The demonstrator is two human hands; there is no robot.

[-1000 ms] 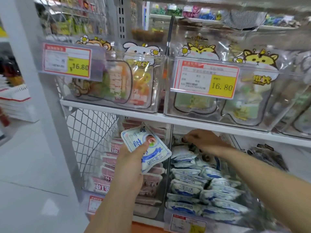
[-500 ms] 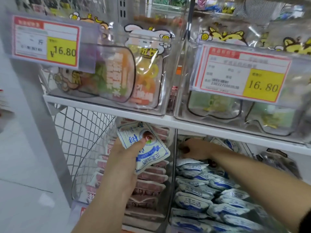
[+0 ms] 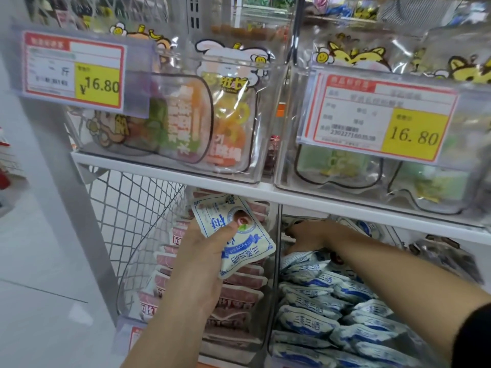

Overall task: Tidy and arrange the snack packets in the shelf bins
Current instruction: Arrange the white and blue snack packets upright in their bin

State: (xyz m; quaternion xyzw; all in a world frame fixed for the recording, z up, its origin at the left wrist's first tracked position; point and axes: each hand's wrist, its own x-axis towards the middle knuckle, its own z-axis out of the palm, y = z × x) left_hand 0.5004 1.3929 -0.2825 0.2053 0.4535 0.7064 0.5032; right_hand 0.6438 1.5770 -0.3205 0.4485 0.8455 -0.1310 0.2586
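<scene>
My left hand [image 3: 202, 261] has its fingers grasping one blue-white packet [image 3: 252, 248] just under the shelf [image 3: 265, 192], in front of the red-packet bin [image 3: 132, 261]. My right hand [image 3: 310, 233] is deep in the second bin [image 3: 273, 301] below that shelf, with little headroom. I cannot tell its fingers' grip.

1 white-and-blue packet [image 3: 252, 248]: flat pouch with blue print, held tilted in front of the lower left bin [image 3: 135, 264]. The left hand [image 3: 196, 264] pinches it, thumb on its face.
Lower left bin: clear plastic, holding pink-red packets [image 3: 244, 281] stacked flat, front to back.
Lower right bin [image 3: 273, 328]: clear plastic, full of matching white-and-blue packets [image 3: 326, 296] that overlap in uneven rows. Those at the rear lie jumbled.
</scene>
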